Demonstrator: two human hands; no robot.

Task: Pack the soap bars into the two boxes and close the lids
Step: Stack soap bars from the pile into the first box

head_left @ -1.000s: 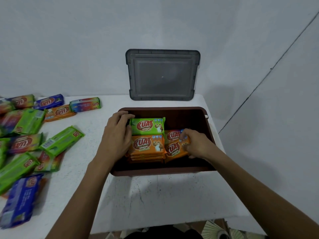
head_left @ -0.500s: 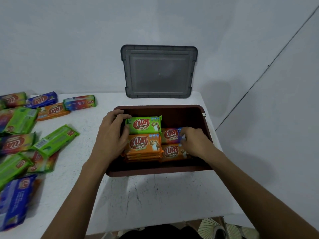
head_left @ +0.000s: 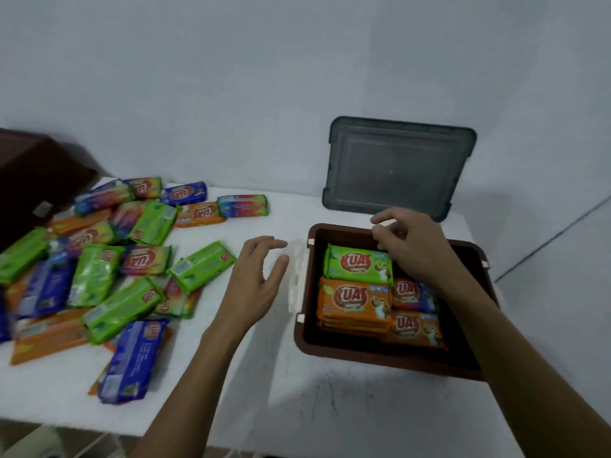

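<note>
Tabletop strip point(head_left: 264, 365) between box point(head_left: 380, 358) and soap bars point(head_left: 201, 266)

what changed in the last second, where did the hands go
Both hands let go of the packed soap bars. The left hand came out of the box leftward and hovers open over the table, toward the loose bars. The right hand rose to the box's far rim, fingers loosely curled, holding nothing visible. The packed soap bars, the lid leaning on the wall and the loose bars stayed put.
</note>
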